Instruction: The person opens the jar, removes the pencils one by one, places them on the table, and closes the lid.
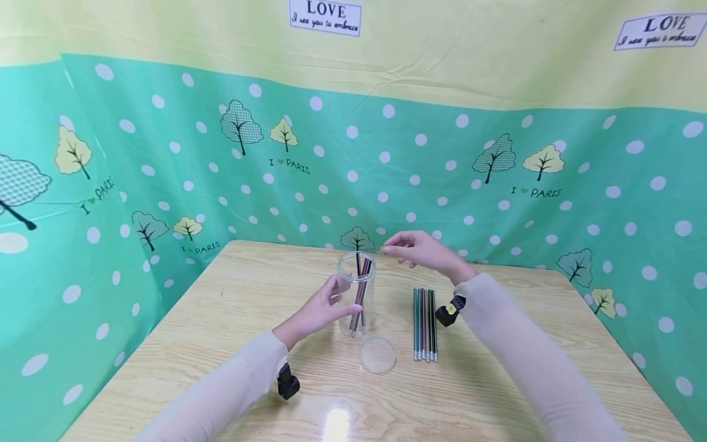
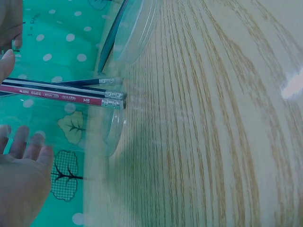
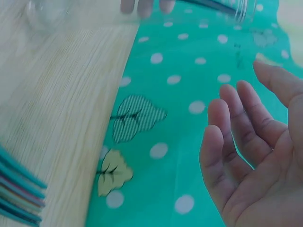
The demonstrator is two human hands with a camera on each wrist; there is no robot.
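Note:
A clear plastic jar (image 1: 371,310) stands upright on the table with its mouth uncovered. My left hand (image 1: 320,310) grips it from the left, thumb on the near side and fingers round the far side. Inside lean a few pencils (image 2: 57,94), eraser ends down; one is red and marked HB. Just right of the jar's rim hovers my right hand (image 1: 422,250), its fingers loosely bent with nothing between them, as the right wrist view shows. Several dark, green and reddish pencils (image 1: 424,325) lie in a row below it, erasers toward me.
A round clear lid (image 1: 378,354) lies flat on the wood-grain table (image 1: 232,319), in front of the jar. A green and yellow printed cloth (image 1: 386,159) hangs behind the table. Each wrist carries a small black camera (image 1: 288,382).

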